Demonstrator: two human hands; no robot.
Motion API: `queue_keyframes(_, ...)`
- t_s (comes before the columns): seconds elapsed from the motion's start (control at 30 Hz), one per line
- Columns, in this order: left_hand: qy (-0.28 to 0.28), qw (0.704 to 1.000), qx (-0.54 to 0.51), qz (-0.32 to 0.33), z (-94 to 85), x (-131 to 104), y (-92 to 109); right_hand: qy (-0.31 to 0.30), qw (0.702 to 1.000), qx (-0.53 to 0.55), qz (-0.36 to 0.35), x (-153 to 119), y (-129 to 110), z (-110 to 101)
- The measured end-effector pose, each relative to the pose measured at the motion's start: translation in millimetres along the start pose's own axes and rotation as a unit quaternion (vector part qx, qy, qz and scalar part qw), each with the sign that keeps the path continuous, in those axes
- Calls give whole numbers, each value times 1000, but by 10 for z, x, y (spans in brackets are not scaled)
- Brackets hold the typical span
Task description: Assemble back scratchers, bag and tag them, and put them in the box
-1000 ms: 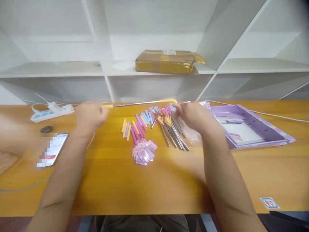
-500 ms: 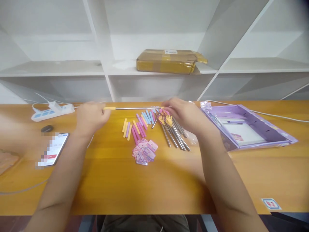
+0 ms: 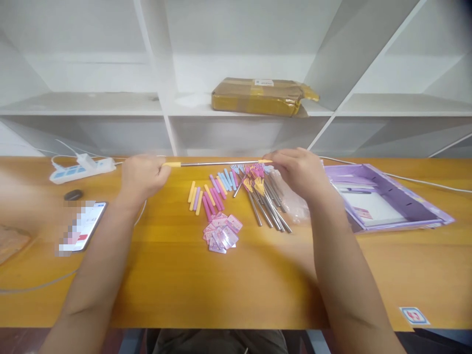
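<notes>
A telescopic back scratcher (image 3: 221,163) stretches level between my hands above the table. My left hand (image 3: 144,174) is closed around its yellow handle end. My right hand (image 3: 297,169) pinches its yellow head, mostly hidden by the fingers. Below lie several more back scratchers (image 3: 271,209), with steel rods and yellow, pink and blue claw heads. Left of them are loose handle sleeves (image 3: 213,196) in yellow, pink, purple and blue. Nearer to me sits a loose pile of small pink and purple cards (image 3: 221,233).
A lilac open box (image 3: 401,227) stands at the right, with clear plastic bags (image 3: 295,204) beside it. On the left are a power strip (image 3: 83,169), a black earbud-case-like object (image 3: 73,194) and a phone (image 3: 90,226). A taped carton (image 3: 258,96) rests on the shelf behind.
My right hand has moved right with the head of the back scratcher, and the steel rod between my hands now shows longer. My left hand keeps its grip on the handle.
</notes>
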State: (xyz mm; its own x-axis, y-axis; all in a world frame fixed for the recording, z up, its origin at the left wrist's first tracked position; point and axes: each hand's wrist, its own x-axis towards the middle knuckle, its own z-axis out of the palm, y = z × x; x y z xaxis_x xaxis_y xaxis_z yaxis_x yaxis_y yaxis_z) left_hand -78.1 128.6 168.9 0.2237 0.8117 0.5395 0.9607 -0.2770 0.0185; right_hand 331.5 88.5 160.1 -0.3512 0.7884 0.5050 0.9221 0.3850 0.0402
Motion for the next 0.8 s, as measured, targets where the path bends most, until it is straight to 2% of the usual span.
queue_keyframes(0.1, 24, 1000, -5, -1, -27, 1, -92, 22, 999, -20, 36, -64, 179, -106)
queue_keyframes(0.17, 47, 999, 1, -4, -79, -2, -284, 45, 995, -41, 84, -132, 382, -186)
queue_keyframes(0.23, 61, 998, 13, -1, -131, -8, -561, 74, 983, -67, 155, -229, 672, -251)
queue_keyframes(0.33, 123, 991, 26, -47, -153, -22, -954, 124, 942, -99, 295, -428, 1177, -287)
queue_keyframes(0.37, 122, 992, 17, -37, -142, -25, -1034, 145, 922, -114, 341, -502, 1324, -280)
queue_keyframes(0.4, 111, 993, 9, -25, -124, -24, -1079, 152, 916, -102, 357, -574, 1444, -265)
queue_keyframes(0.5, 89, 996, 15, -20, -90, 1, -1036, 168, 923, -34, 343, -759, 1623, -200)
queue_keyframes(0.63, 110, 994, 20, -19, -232, 41, -819, 231, 912, 7, 340, -868, 1585, -174)
queue_keyframes(0.7, 124, 992, 9, -33, -357, 42, -712, 220, 905, 20, 364, -857, 1528, -211)
queue_keyframes(0.8, 116, 990, -39, -73, -474, 38, -584, 186, 892, 6, 411, -787, 1404, -308)
